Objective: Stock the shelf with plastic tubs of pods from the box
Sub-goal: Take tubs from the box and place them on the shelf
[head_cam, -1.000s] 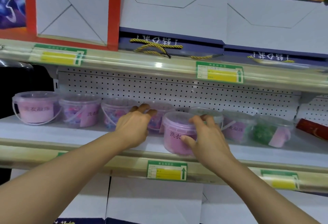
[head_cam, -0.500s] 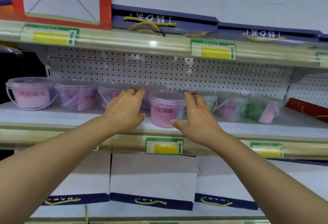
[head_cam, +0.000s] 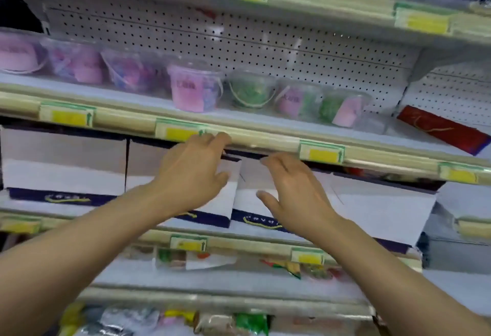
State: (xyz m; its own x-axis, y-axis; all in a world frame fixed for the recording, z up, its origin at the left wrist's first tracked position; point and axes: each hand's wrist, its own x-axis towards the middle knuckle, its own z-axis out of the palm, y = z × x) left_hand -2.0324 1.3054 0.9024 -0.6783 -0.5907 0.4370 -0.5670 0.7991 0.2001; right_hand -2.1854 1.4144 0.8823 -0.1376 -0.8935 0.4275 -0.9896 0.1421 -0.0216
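Seven plastic tubs (head_cam: 195, 88) sit in a row on the shelf (head_cam: 125, 104), the pink one nearest its lip. Below, the left hand (head_cam: 192, 173) and right hand (head_cam: 292, 189) hang empty, fingers loose. A careless upward reach could knock that forward tub off.

I see the shelf (head_cam: 148, 104) crossing the upper frame, a row of tubs (head_cam: 195, 88) and a red packet (head_cam: 441, 129) resting on it.

My left hand (head_cam: 191, 173) and right hand (head_cam: 292, 192) hover empty, fingers loose, mid-frame below the shelf (head_cam: 265, 123). Above them, a row of tubs (head_cam: 195, 88) crosses the upper frame.
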